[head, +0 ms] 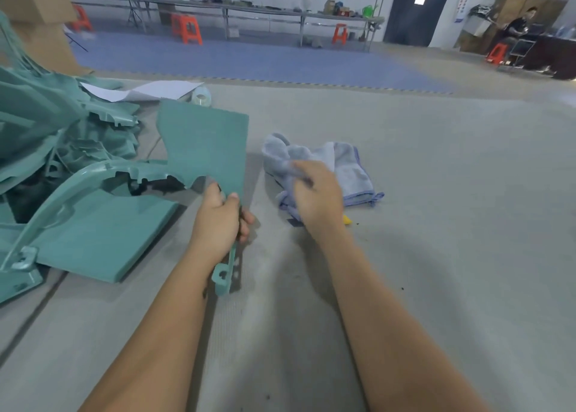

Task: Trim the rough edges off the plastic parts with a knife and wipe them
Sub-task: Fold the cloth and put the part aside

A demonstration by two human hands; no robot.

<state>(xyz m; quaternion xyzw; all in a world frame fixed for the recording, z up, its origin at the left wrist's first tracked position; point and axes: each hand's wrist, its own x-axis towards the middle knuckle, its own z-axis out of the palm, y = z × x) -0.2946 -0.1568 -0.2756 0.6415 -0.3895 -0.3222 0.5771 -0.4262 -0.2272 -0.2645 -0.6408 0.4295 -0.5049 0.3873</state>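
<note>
left hand [221, 221] clamps teal panel [205, 143] edge — right hand [314, 193] pinches cloth [346, 165].

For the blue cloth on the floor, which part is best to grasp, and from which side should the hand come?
Grasp the bunched, raised folds at the near-left of the cloth, coming from above. That part stands up from the floor, so fingers can close around it, while the far-right part lies flat. The right hand is already on those folds; the left hand holds the green plastic part.
</note>
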